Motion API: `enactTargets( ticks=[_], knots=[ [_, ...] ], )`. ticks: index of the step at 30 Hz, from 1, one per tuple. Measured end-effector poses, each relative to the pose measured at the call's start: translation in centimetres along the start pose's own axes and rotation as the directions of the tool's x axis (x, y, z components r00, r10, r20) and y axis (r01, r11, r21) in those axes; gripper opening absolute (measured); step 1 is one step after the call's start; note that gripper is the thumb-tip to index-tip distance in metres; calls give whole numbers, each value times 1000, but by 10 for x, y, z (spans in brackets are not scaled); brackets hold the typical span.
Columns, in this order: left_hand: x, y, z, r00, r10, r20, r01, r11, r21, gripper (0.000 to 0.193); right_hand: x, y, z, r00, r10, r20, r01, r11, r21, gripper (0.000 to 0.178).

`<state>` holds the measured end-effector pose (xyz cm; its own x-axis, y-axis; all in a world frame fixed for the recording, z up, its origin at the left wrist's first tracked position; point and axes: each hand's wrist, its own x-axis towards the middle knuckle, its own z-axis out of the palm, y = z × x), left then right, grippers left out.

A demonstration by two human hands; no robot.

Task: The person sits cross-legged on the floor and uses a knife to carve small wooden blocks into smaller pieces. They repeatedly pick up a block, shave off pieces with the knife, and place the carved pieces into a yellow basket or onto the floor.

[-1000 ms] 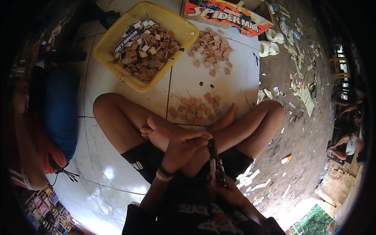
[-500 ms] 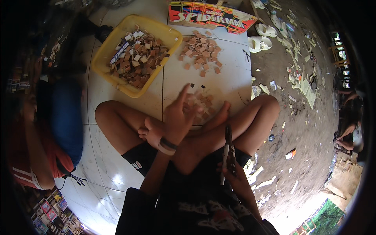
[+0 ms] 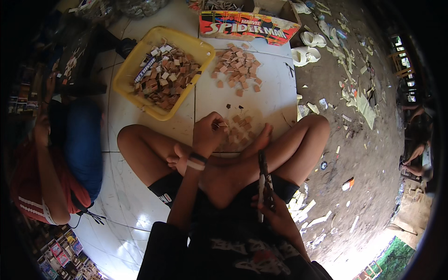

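My left hand (image 3: 207, 134), with a band at the wrist, is closed in a pinch above the tiles, in front of my crossed legs. A small thin brown square piece (image 3: 223, 124) juts from between its fingertips. Beside and under it lies a small scatter of brown square pieces (image 3: 242, 122). My right hand (image 3: 276, 215) is closed round a long, narrow, dark-and-pale hand tool (image 3: 264, 179), whose exact kind I cannot make out. The tool points away from me over my right thigh. A larger pile of brown squares (image 3: 238, 65) lies farther off.
A yellow plastic tub (image 3: 122, 77) full of brown and white squares stands far left of the hands. Behind the pile is a printed cardboard box (image 3: 247, 28). White clogs (image 3: 305, 55) sit by the littered dirt ground (image 3: 345, 154) at right. A person in red (image 3: 46, 182) sits at left.
My left hand has drawn its outstretched fingers in and now pinches a small square piece. The tool in my right hand has shifted slightly left and toward me.
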<state>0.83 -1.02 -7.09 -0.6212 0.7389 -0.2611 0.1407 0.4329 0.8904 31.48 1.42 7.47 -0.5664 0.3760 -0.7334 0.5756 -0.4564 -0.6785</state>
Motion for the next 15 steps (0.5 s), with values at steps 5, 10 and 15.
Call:
enactTargets(
  ticks=[5,10,15],
  knots=[
    [-46,27,-22,999,-40,-4,29,783,-621,19,6,-13,12,998,-49,27,52,992,-113,43],
    [-84,41,-15,996,41,-80,-86,705,-704,26,4,-35,29,985,-138,106,157,969,-193,54],
    [-101,46,-22,989,99,-112,-150,669,-728,25,1,-49,39,987,-137,89,154,959,-237,55]
  ],
)
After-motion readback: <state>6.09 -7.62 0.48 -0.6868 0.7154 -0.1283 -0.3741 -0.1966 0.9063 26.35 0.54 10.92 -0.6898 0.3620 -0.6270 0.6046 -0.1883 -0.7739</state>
